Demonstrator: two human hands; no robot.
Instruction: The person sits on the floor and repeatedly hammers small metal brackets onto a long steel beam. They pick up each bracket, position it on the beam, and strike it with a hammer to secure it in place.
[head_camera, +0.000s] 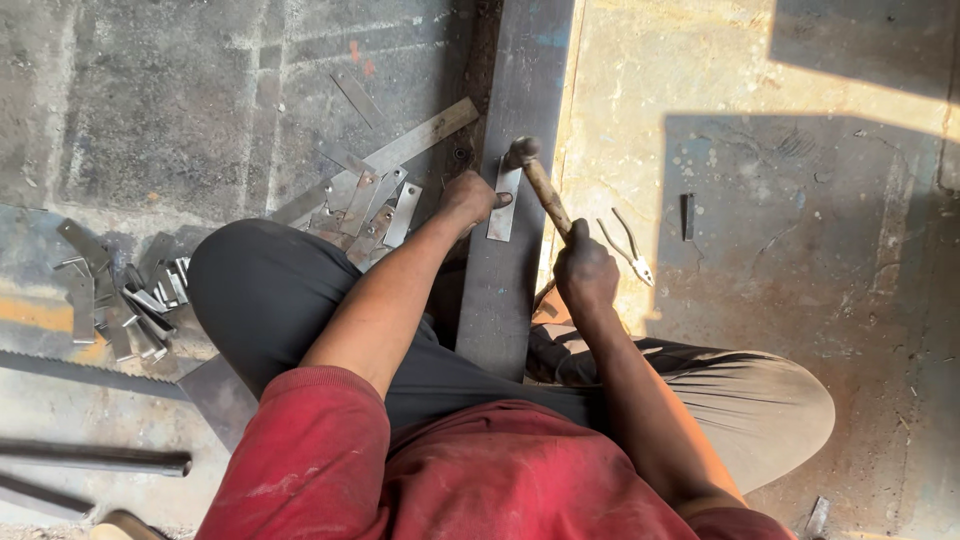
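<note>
The person sits low on the concrete floor (800, 200), with a long dark steel beam (510, 250) running away between the knees. The right hand (585, 272) is closed around the wooden handle of a hammer (535, 180); its metal head rests at the top end of a small flat grey metal strip (503, 205) that lies lengthwise on the beam. The left hand (468, 197) presses its fingers on the left edge of this strip, near the middle, and keeps it flat. The two hands are apart, with the strip and the hammer handle between them.

The beam is narrow: the strip takes nearly half of its width, and the left hand hangs over its left edge. To the right of the beam the floor is open and sunlit, with only a pair of pliers with pale handles (628, 248) just beside the right hand and a short dark metal piece (688, 215) farther right. The left side is more crowded. A heap of similar flat grey strips (375, 205) lies touching the left knee, under a long diagonal flat bar (400, 155). A second pile of bent grey strips (130, 300) lies well apart at the far left. A dark round pipe (95, 460) lies at the lower left edge. No packages or signs are visible.
</note>
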